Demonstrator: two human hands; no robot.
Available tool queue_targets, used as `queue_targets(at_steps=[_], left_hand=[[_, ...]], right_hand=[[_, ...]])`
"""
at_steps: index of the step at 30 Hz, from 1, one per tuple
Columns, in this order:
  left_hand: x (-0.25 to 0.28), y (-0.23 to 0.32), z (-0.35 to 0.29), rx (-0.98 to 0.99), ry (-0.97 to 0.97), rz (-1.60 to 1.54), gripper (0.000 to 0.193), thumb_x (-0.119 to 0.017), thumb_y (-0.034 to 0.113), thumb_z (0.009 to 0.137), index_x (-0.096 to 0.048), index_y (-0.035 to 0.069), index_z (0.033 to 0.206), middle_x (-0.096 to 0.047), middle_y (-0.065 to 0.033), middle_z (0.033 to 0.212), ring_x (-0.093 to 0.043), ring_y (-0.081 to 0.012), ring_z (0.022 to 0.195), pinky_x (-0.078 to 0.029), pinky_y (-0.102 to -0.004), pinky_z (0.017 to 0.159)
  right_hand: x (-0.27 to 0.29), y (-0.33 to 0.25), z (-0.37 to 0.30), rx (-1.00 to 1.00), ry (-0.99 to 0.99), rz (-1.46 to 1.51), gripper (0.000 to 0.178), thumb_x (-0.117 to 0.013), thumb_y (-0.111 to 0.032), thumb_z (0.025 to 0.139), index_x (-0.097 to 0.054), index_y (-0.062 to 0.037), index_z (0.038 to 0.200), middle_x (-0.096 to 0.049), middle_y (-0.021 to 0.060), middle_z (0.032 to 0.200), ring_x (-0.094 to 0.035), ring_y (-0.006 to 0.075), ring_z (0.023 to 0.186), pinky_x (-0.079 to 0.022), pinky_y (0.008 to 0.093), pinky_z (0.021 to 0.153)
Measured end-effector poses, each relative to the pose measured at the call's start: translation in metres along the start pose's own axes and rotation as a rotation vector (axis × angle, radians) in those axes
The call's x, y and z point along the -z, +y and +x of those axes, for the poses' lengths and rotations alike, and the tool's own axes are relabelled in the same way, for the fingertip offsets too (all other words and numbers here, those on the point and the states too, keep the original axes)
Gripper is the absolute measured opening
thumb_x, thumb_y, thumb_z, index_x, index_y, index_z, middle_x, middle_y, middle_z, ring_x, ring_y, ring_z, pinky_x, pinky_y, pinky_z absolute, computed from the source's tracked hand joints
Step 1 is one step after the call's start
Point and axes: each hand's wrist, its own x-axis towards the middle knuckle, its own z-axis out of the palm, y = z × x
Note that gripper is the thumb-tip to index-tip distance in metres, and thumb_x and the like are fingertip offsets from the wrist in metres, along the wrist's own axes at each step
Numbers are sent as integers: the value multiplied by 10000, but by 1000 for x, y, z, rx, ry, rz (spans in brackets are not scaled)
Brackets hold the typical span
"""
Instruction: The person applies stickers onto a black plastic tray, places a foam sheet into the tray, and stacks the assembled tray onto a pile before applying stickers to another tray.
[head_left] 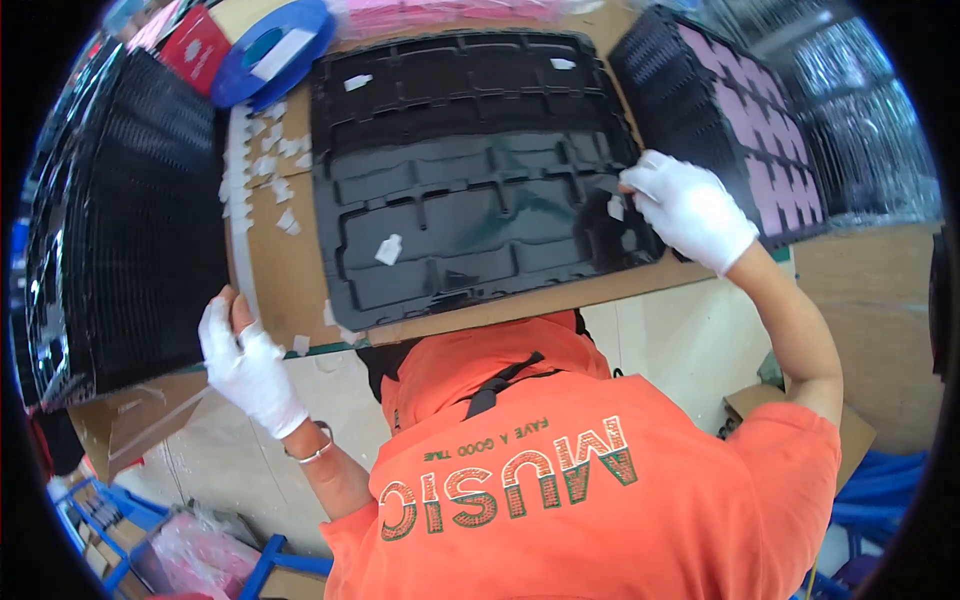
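A large black plastic tray [480,200] with moulded compartments lies in front of me, with a few small white paper tabs [389,249] on it. My right hand [690,208], in a white glove with bare fingertips, is over the tray's right side. Its thumb and finger are pinched together beside another white tab [615,207]; what they hold is too small to make out. My left hand [247,365], gloved the same way, is at the table's near left edge. Its fingers close on the lower end of a long white strip [238,200].
Tall stacks of black trays [150,210] stand at the left and of black trays with pink pieces [770,130] at the right. Loose white tabs [275,160] are scattered on the cardboard [290,260]. A blue reel [275,55] and a red box [196,50] are at the back left.
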Motion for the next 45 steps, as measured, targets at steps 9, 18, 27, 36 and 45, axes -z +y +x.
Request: queue_targets(at_steps=[9,18,27,36,45], left_hand=[[-19,17,16,94,-233,341,384,-685,287,884,-652,8,1146,-685,-172,1098,-683,-357,917,-542,-426,767],[-63,5,49,63,-311,547,259,-660,265,883,-593,53,1017,-654,-150,954,-671,-339,857,-543,-421,696],[-60,-5,44,571,-348,-650,236,-711,116,868,-648,-57,1017,-625,-30,737,-563,-92,602,-421,-251,536],[-40,4,47,726,-378,-1029,229,-713,91,875,-690,-22,1073,-612,27,775,-478,-27,630,-358,-174,576],[-38,-1,46,737,-388,-1051,269,-688,137,903,-693,-29,1114,-627,0,758,-528,-61,634,-404,-185,572]], right_hand=[[-17,9,-11,-246,-129,191,107,-644,-77,798,-599,-6,865,-581,168,842,-604,370,833,-479,432,702],[35,-102,45,248,-339,876,100,-590,-91,899,-614,-12,954,-599,116,843,-625,272,735,-513,345,679],[3,-183,130,686,-140,246,345,-654,-303,873,-607,-43,1094,-600,180,923,-653,376,842,-536,468,694],[-49,-210,198,599,20,177,416,-544,-88,859,-601,-104,1271,-608,180,998,-657,373,845,-529,469,689],[-55,-224,198,624,35,-34,421,-545,-100,872,-584,-86,1291,-636,191,949,-667,352,837,-535,444,654]])
